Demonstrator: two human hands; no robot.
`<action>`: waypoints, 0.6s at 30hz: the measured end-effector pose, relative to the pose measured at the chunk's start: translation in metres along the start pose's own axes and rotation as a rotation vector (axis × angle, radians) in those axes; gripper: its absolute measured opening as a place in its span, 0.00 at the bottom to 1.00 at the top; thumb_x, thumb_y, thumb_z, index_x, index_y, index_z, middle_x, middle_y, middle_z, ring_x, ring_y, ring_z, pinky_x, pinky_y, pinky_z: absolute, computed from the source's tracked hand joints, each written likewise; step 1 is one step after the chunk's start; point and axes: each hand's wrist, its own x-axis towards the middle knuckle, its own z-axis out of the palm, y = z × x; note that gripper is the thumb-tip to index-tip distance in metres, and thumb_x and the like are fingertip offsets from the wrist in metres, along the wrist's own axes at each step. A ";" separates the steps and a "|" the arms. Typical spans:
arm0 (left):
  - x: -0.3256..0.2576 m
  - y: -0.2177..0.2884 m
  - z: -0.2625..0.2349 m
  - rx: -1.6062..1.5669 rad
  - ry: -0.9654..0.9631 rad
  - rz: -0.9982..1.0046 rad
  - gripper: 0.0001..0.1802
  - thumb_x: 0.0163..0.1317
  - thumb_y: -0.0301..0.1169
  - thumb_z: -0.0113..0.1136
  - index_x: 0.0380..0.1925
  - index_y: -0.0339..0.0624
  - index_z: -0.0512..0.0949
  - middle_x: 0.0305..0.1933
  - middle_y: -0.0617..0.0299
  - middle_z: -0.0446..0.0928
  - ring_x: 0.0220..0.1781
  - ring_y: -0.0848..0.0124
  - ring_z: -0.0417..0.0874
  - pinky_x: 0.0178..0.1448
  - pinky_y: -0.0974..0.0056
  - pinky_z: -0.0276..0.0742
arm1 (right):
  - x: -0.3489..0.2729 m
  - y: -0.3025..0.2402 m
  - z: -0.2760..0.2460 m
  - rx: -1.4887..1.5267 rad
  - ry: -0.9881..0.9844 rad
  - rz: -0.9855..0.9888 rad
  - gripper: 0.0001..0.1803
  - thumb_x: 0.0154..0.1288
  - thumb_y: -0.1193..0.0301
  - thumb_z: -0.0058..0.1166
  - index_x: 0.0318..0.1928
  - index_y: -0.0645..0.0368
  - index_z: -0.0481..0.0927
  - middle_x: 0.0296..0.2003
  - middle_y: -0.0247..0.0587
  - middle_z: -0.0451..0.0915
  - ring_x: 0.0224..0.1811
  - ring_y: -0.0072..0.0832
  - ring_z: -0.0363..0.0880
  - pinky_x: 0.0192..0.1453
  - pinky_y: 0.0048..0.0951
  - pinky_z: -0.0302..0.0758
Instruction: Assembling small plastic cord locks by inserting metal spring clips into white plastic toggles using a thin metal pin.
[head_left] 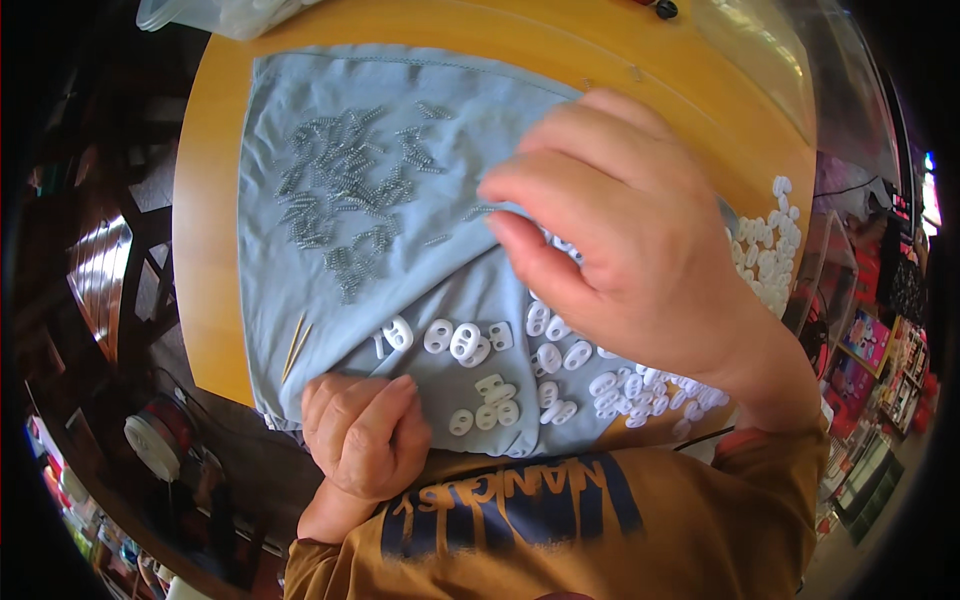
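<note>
My right hand reaches over the light blue cloth, its thumb and index finger curved with a gap between the tips. Just left of those tips is a small metal coil spring; I cannot tell whether they touch it. A heap of similar springs lies on the far left of the cloth. At the near edge my left hand rests closed, fingers curled in; anything inside is hidden. Beyond it lie white two-holed plastic cord locks, several of them loose in small groups.
Two thin wooden sticks lie left on the cloth. Small white plastic parts are heaped at the near right, and another pile sits by the right edge of the wooden table. A clear plastic container stands at the far left.
</note>
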 end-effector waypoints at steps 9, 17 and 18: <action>-0.001 -0.002 0.000 -0.036 0.014 0.012 0.15 0.43 0.19 0.60 0.35 0.41 0.75 0.27 0.64 0.74 0.23 0.68 0.72 0.28 0.66 0.65 | 0.007 -0.004 0.007 0.002 -0.201 0.191 0.07 0.48 0.77 0.57 0.24 0.60 0.71 0.23 0.39 0.72 0.30 0.37 0.70 0.34 0.35 0.66; -0.001 -0.003 -0.002 -0.037 0.004 0.015 0.15 0.44 0.20 0.60 0.36 0.41 0.75 0.27 0.64 0.74 0.23 0.68 0.73 0.28 0.66 0.65 | 0.013 -0.004 0.003 0.097 -0.229 0.282 0.05 0.49 0.80 0.54 0.25 0.61 0.71 0.23 0.39 0.72 0.28 0.33 0.71 0.33 0.30 0.68; 0.000 -0.002 -0.002 -0.039 0.005 0.017 0.15 0.44 0.20 0.60 0.35 0.41 0.75 0.27 0.64 0.74 0.23 0.68 0.73 0.28 0.66 0.65 | 0.014 -0.005 0.001 0.133 -0.209 0.316 0.04 0.49 0.81 0.54 0.25 0.61 0.72 0.23 0.39 0.72 0.28 0.31 0.72 0.33 0.28 0.69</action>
